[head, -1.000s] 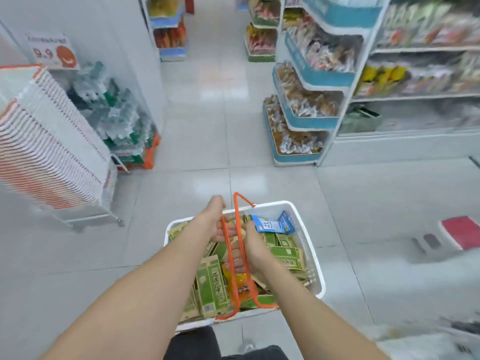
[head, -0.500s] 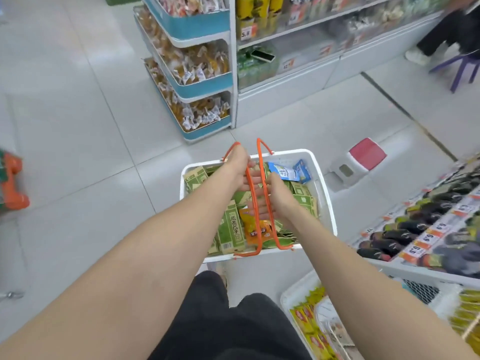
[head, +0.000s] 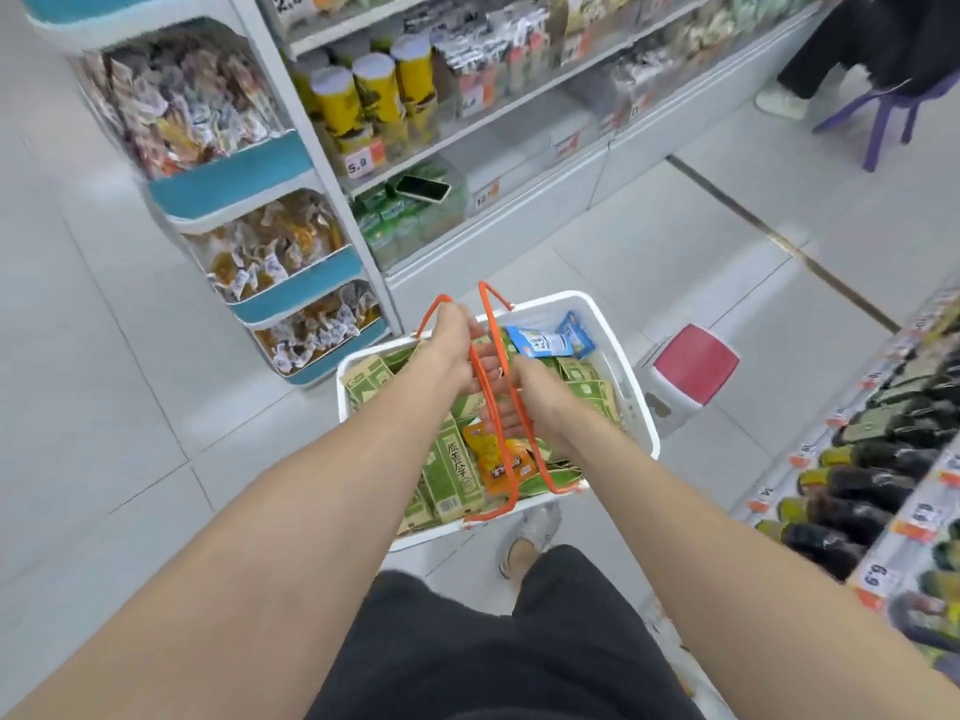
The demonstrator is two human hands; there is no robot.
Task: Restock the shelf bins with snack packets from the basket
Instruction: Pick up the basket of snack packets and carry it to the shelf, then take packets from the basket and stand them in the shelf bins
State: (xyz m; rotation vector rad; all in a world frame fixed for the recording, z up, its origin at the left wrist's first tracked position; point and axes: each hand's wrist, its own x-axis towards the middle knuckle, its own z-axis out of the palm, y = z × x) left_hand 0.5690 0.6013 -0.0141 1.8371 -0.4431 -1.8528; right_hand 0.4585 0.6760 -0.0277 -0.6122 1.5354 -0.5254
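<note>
Tiled aisle, basket [head: 636, 402] lengthwise away from person, left hand [head: 452, 350], right hand [head: 540, 392], fingers [head: 488, 365] curled round handles [head: 498, 335]

Place was small grocery shop. Long shelves [head: 519, 85] carried packaged goods [head: 374, 96] behind orange price tags [head: 358, 163]. Teal-fronted bins [head: 234, 179] held loose wrapped snacks [head: 280, 252]. White shopping basket [head: 550, 299] hung above glossy tiled floor [head: 104, 356].

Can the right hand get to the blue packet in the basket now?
Likely not yet: the right hand grips the orange handles. Otherwise the blue packet lies uncovered just beyond it.
</note>
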